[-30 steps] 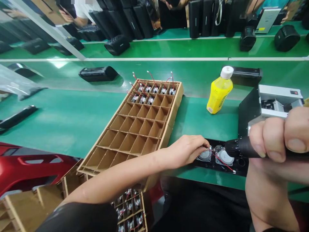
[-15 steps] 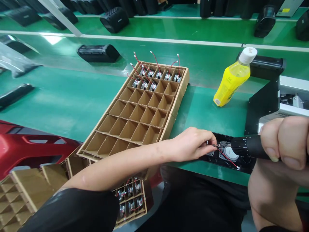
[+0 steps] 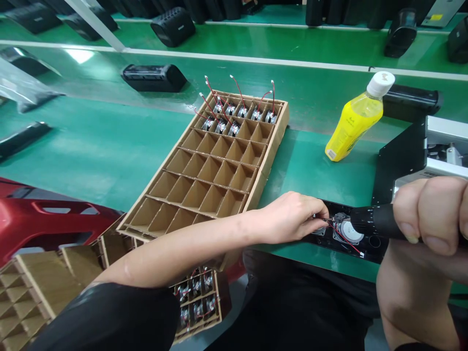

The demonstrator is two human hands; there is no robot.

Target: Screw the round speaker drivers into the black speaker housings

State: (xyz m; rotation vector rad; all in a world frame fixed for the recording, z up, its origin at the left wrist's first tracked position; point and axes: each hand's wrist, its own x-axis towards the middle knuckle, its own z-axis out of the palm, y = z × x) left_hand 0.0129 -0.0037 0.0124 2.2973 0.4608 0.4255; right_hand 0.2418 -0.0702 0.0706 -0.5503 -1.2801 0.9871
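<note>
My right hand (image 3: pixel 431 214) is wrapped round a black electric screwdriver (image 3: pixel 371 222), held nearly level and pointing left. Its tip reaches the fingers of my left hand (image 3: pixel 298 217), which are pinched together over a black panel (image 3: pixel 375 253). Whatever sits between those fingertips is too small to make out. On the panel lies a round speaker driver (image 3: pixel 351 231) with a pale back. A red and black wire (image 3: pixel 345 240) runs across it to a white plug. Part of a second driver (image 3: pixel 319 231) shows under my left hand.
A cardboard divider box (image 3: pixel 204 165) stands left of the panel, with several wired speaker drivers (image 3: pixel 234 127) in its far cells. A yellow drink bottle (image 3: pixel 354 126) stands behind the panel, beside a black and silver machine (image 3: pixel 400 151). Another divider box (image 3: pixel 199 312) sits lower down.
The view has shifted very slightly. Both hands and the screwdriver keep the same place over the panel.
</note>
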